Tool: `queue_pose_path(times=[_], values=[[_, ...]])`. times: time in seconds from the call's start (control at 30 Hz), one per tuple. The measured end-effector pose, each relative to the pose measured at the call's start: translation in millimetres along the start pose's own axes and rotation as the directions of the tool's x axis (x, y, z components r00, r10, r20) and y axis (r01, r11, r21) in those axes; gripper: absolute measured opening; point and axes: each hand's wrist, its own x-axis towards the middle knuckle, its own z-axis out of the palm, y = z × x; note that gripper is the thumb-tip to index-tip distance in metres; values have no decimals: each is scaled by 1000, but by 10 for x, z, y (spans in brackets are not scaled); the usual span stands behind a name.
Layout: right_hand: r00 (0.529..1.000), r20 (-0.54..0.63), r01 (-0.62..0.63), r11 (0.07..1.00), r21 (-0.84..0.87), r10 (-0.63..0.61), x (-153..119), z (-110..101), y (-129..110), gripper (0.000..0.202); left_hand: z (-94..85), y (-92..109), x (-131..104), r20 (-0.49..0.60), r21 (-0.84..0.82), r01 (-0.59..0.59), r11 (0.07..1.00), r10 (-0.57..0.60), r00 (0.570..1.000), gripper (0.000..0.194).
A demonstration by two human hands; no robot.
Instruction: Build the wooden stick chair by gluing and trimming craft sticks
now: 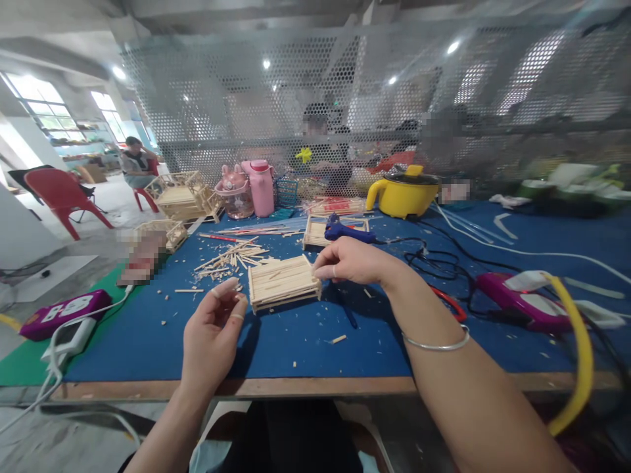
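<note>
A small bed-like frame of wooden sticks (283, 281) rests on the blue tabletop between my hands. The fingertips of my right hand (352, 263) close at its right end, by the corner post. My left hand (217, 328) is beside the left end, fingers curled and thumb drawn in; anything inside them is too small to make out. Just behind my right hand lies a blue glue gun (348, 231), over a second stick frame (311, 235). Loose wooden sticks (231, 257) are heaped behind the bed-like frame.
A yellow electric pot (407, 196), pink jug (261, 189) and finished stick models (182, 197) line the back, before a perforated screen (246, 98). Purple power strips (66, 314) and cables flank the work area. A seated person (137, 164) is far left.
</note>
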Motion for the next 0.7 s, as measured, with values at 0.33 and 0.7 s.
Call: queue_pose_path(times=[0.33, 0.7], values=[[999, 15, -47, 982, 180, 44, 19, 25, 10, 17, 10, -14, -13, 56, 3, 29, 1000, -30, 998, 44], [998, 18, -60, 979, 192, 57, -11, -14, 15, 26, 19, -26, -14, 47, 12, 37, 999, -37, 998, 46]])
